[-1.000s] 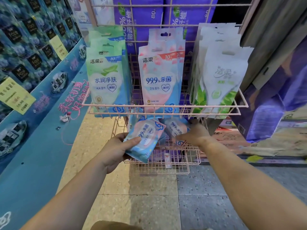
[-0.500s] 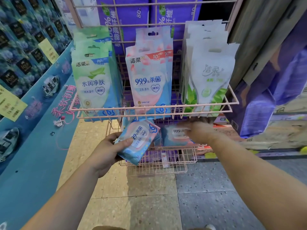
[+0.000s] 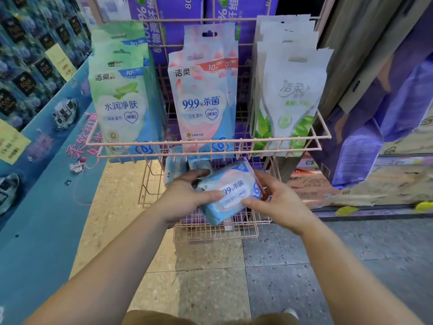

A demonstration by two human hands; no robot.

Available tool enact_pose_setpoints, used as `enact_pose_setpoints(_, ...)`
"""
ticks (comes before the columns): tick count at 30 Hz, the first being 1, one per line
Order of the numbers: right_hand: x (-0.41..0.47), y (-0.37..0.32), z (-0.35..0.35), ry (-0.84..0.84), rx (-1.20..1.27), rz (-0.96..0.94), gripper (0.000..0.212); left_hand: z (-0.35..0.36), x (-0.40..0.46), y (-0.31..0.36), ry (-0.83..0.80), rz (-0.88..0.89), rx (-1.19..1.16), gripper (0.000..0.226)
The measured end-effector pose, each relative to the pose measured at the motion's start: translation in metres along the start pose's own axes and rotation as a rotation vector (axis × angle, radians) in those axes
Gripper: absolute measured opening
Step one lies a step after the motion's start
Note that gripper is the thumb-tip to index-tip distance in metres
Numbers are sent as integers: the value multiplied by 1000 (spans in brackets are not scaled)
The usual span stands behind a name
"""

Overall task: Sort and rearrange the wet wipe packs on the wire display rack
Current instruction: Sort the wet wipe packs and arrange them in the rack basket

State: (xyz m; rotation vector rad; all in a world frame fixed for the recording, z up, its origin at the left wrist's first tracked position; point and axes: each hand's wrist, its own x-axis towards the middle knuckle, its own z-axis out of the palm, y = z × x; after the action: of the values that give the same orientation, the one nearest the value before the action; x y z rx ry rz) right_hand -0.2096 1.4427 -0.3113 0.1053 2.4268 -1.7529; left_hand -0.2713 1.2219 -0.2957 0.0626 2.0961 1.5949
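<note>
A: Where is the pack now?

B: The small wet wipe pack point(image 3: 230, 192) is in front of the lower basket point(image 3: 215, 227) of the pink wire rack point(image 3: 208, 145), tilted, with its printed face up. Both hands hold it: the left hand point(image 3: 185, 198) has the thumb on the front and the fingers curled behind, and the right hand point(image 3: 278, 200) pinches the right edge with the thumb on the label.

A: Why two hands?

B: I think the pack is soft and slippery, so two hands keep it flat while it is turned to the right direction before going into the basket. Some other small packs point(image 3: 174, 168) stand behind it in that lower part.

A: And above?

B: The upper shelf carries three standing rows: green packs point(image 3: 121, 102) at the left, pink packs point(image 3: 203, 95) in the middle, white packs point(image 3: 293, 95) at the right. They lean on the front rail, faces outward, probably so that customers can read them.

A: The room?

B: A shop. The floor point(image 3: 210, 277) is speckled tile, a blue display stand point(image 3: 35, 207) is on the left, and purple boxes point(image 3: 375, 137) are on the right.
</note>
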Motion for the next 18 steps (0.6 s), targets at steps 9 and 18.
enact_pose_setpoints(9,45,3,-27,403,-194,98,22,27,43,37,81,-118,126,54)
enact_pose_setpoints(18,80,29,-13,549,-554,88,51,31,85,6,407,155,952,49)
